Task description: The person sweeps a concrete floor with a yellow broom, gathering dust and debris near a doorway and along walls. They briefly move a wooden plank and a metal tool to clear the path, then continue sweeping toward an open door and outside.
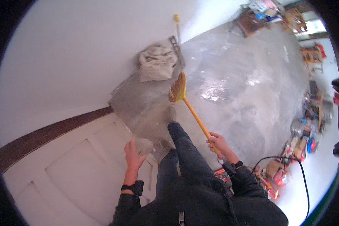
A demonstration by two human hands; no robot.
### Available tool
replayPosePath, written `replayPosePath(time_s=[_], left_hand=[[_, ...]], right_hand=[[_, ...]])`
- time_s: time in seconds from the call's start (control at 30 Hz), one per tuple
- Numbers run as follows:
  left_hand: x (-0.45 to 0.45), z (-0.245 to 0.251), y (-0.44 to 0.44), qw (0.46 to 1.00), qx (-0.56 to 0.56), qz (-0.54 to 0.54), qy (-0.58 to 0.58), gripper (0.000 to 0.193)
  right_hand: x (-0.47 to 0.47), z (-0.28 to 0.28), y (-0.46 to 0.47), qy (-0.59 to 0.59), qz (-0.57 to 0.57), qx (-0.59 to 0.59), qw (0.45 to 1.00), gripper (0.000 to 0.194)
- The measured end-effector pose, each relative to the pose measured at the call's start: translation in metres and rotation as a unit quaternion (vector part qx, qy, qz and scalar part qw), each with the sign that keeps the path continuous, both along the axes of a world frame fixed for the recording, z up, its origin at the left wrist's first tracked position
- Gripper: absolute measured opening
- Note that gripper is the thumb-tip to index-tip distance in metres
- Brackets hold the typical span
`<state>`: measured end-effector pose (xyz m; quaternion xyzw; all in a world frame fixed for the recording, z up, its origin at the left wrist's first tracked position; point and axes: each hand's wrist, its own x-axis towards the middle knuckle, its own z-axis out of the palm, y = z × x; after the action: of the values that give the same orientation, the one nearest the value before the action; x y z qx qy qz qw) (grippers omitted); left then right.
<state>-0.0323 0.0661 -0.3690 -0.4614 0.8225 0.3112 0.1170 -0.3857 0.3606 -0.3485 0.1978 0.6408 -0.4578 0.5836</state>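
Observation:
My right hand [218, 142] is closed round the lower part of the yellow handle of a broom [197, 116]. The broom's bristle head [178, 88] points away from me, above my forward shoe and near a whitish sack [157, 62] by the wall; whether it touches the floor I cannot tell. On the left, my left hand [134, 155] is raised with fingers apart, in front of a white panelled door [79, 169]. Just beyond its fingers is a pale, translucent, blurred thing [144, 146]; I cannot tell whether the hand touches or holds it.
A long-handled tool with a yellow grip [176, 18] leans on the wall behind the sack. Piled goods on brown furniture [251, 24] stand at the far end. Along the right wall lies mixed clutter [299, 147]. A black cable [301, 169] loops near my right arm.

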Motion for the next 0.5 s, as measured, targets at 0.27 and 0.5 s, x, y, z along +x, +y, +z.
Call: replayPosePath(time_s=[0.27, 0.5], left_hand=[[-0.042, -0.063, -0.103, 0.991, -0.066, 0.109, -0.036, 0.108], [-0.062, -0.168, -0.205, 0.984, -0.083, 0.142, -0.071, 0.106]], right_hand=[[-0.084, -0.059, -0.002, 0.063, 0.073, 0.148, 0.984, 0.05], [-0.079, -0.074, 0.015, 0.083, 0.109, 0.187, 0.973, 0.052]])
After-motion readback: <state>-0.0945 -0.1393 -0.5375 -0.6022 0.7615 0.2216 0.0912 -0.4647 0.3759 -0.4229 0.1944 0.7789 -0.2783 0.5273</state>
